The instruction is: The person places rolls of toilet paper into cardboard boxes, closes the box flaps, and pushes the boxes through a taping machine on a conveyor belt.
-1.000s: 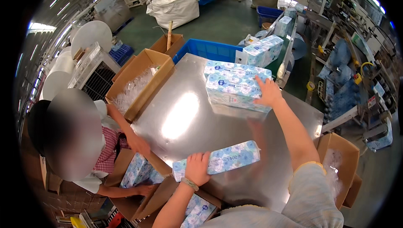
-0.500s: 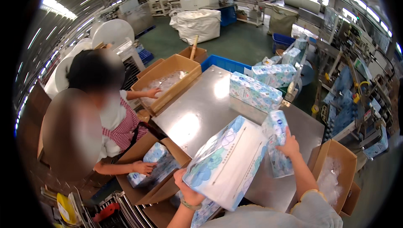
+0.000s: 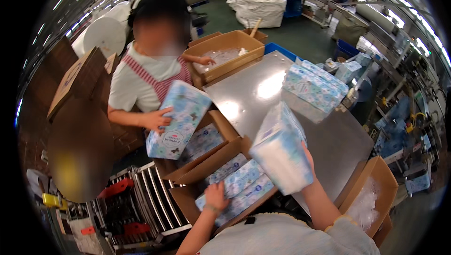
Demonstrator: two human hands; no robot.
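My right hand (image 3: pixel 307 161) holds a blue-and-white soft pack (image 3: pixel 281 149) up over an open cardboard box (image 3: pixel 213 161) at the near edge of the steel table (image 3: pixel 300 118). My left hand (image 3: pixel 216 197) rests flat on the packs lying inside that box (image 3: pixel 237 184). Across the box a co-worker in a striped apron holds another blue pack (image 3: pixel 177 119) upright with one hand (image 3: pixel 157 119).
A stack of the same packs (image 3: pixel 314 86) lies at the table's far right. A second open box (image 3: pixel 225 53) with clear film stands at the far end, the co-worker's other hand in it. Another box (image 3: pixel 371 194) sits at the lower right. A metal roller rack (image 3: pixel 141 198) is at lower left.
My left hand let go of the big pack and dropped onto the packs in the box. My right hand now carries the pack alone. The co-worker lifted a pack out in front of them.
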